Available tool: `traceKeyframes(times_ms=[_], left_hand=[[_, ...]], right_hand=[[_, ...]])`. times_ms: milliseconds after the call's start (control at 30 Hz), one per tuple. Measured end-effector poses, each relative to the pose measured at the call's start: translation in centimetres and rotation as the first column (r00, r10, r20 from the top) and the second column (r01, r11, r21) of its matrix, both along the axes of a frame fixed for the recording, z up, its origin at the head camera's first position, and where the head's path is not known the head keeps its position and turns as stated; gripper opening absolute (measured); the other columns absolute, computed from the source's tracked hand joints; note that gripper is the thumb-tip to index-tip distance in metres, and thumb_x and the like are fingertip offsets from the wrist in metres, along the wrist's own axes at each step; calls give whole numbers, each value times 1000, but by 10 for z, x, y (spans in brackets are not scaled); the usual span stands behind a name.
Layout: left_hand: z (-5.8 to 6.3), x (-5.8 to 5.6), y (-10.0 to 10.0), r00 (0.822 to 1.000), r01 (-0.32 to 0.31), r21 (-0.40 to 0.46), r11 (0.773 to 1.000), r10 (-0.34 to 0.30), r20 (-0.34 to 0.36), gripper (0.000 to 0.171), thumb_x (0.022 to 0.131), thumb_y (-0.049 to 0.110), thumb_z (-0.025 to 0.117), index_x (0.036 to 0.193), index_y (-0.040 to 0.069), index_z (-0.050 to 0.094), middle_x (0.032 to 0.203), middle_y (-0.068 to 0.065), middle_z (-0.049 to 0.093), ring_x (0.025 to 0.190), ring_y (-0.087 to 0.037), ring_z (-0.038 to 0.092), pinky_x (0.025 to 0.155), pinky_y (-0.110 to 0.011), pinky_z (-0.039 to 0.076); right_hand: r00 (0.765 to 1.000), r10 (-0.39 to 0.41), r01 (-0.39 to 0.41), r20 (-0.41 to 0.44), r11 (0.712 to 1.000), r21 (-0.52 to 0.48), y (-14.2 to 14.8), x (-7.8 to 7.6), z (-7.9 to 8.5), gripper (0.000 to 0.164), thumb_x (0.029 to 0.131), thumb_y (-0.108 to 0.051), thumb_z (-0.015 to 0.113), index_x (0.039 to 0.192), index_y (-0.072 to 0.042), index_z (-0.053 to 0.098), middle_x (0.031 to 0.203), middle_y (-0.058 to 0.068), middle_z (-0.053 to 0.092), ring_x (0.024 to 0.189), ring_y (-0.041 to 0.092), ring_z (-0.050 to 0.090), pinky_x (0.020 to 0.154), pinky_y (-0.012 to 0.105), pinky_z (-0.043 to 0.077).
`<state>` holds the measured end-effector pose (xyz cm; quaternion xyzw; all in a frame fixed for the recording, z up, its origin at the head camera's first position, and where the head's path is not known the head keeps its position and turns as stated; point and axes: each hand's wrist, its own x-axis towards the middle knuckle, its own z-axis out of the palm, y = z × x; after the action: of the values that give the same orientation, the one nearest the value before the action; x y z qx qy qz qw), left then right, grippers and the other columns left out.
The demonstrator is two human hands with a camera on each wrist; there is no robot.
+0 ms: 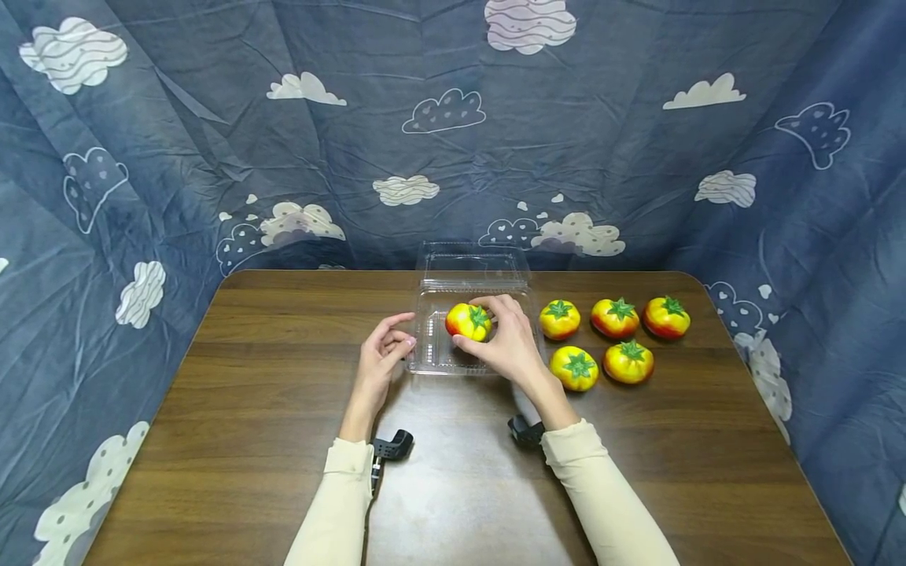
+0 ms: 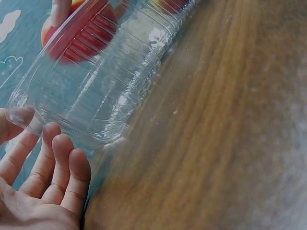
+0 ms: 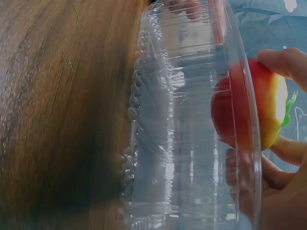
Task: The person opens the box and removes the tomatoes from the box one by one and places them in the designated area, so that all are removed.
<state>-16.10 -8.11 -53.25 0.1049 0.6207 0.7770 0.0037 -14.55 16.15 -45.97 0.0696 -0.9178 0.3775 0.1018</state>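
Observation:
A red-and-yellow tomato (image 1: 465, 321) with a green leafy top is gripped between the thumb and fingers of my right hand (image 1: 511, 338). It is over the base of a clear plastic clamshell box (image 1: 433, 363), and the right wrist view shows the tomato (image 3: 273, 103) about level with the box's rim. The box's hinged lid (image 1: 474, 263) stands open at the back. My left hand (image 1: 378, 363) is at the box's left edge, thumb and forefinger tips at the rim, the fingers loosely bent. Whether they pinch the rim is unclear.
Several more tomatoes rest on the wooden table (image 1: 283, 440) right of the box, among them a front-row tomato (image 1: 574, 369) and a far-right tomato (image 1: 666, 317). A blue cloud-patterned curtain (image 1: 453, 157) hangs behind the table and along its sides.

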Motion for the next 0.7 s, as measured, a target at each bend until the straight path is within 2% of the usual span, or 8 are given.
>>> traceKeyframes(times_ms=[200, 467, 700], left_hand=[[0, 0, 1, 1000, -1, -11, 1000, 1, -2, 44, 97, -5, 68, 141, -2, 61, 88, 1, 67, 78, -15, 64, 75, -22, 57], [-1, 0, 0, 1000, 5, -1, 1000, -5, -5, 44, 97, -7, 67, 140, -2, 61, 89, 0, 68, 80, -16, 64, 77, -23, 57], [-1, 0, 0, 1000, 1, -9, 1000, -1, -6, 44, 96, -7, 66, 140, 0, 62, 90, 0, 68, 83, -17, 64, 80, -22, 57]], right_hand=[[999, -26, 26, -19, 1000, 5, 4, 5, 2, 64, 75, -43, 92, 128, -14, 69, 116, 6, 57, 109, 27, 52, 91, 41, 45], [999, -28, 28, -38, 1000, -3, 14, 9, 6, 66, 77, -40, 92, 130, -13, 65, 122, 7, 55, 115, 29, 53, 99, 47, 47], [999, -27, 27, -36, 1000, 1, 23, 12, 11, 68, 77, -34, 92, 133, -9, 62, 127, 10, 56, 114, 29, 57, 100, 48, 51]])
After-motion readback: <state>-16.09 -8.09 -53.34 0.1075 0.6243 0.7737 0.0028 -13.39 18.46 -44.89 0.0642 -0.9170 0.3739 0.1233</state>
